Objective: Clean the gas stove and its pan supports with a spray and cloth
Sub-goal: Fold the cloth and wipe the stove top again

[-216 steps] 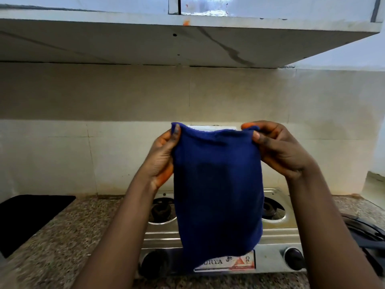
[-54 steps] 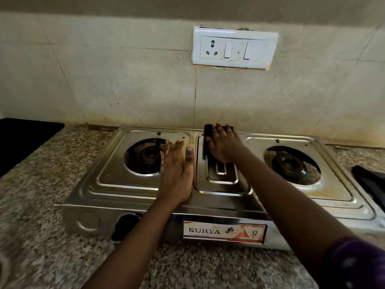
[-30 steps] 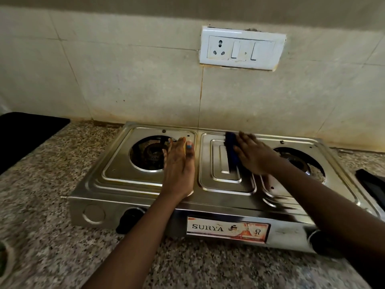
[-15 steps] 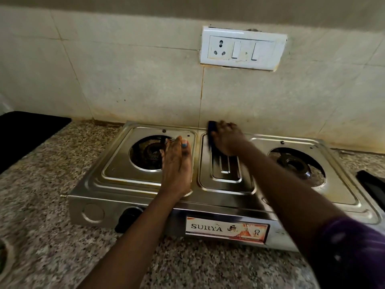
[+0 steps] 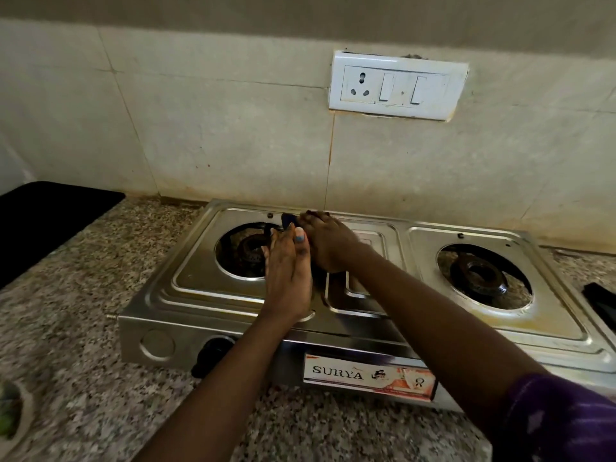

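A two-burner steel gas stove (image 5: 213, 295) stands on the granite counter, its pan supports off. My left hand (image 5: 288, 275) lies flat on the stove top just right of the left burner (image 5: 248, 253), fingers straight. My right hand (image 5: 328, 243) presses a folded dark blue cloth (image 5: 289, 220) onto the stove's back edge between the left burner and the centre panel. Only a corner of the cloth shows past the fingers. The right burner (image 5: 480, 275) is uncovered, with brownish stains around its tray.
A white socket and switch plate (image 5: 396, 85) sits on the tiled wall behind. A black mat (image 5: 43, 221) lies at the left, and a dark object (image 5: 603, 303) at the right edge. A small bowl (image 5: 13, 415) is at the bottom left.
Earlier both hands held the cloth up unfolded. Over the last second my right hand has slid the cloth from the centre panel leftward to the back edge by the left burner; the left hand stays put.
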